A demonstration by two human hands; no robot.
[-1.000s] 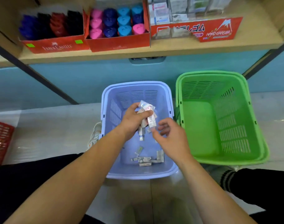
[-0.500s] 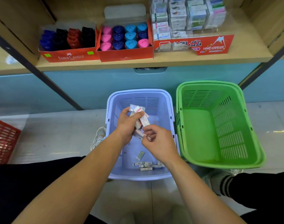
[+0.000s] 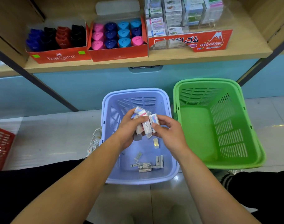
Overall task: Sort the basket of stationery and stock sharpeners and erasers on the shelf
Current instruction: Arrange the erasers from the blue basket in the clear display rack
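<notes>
Surfaces, as seen:
- purple basket point(image 3: 134, 91): moulded plastic, slotted walls, smooth, low sheen
- green basket point(image 3: 194, 135): same plastic, slightly glossier
- red basket point(image 3: 0, 143): plastic lattice
- wrapped erasers point(image 3: 146, 123): paper sleeves under clear crinkled film, bright highlights
- loose erasers point(image 3: 144, 166): sleeves look like matt paper
- sharpeners point(image 3: 123, 33): smooth coloured plastic, shiny
- display cartons point(image 3: 60, 56): printed card, satin red
- shelf point(image 3: 170, 59): pale wood-grain board, matt
- shelf frame point(image 3: 57, 96): dark, matt, probably metal
- floor point(image 3: 49, 135): polished tile, reflective
</notes>
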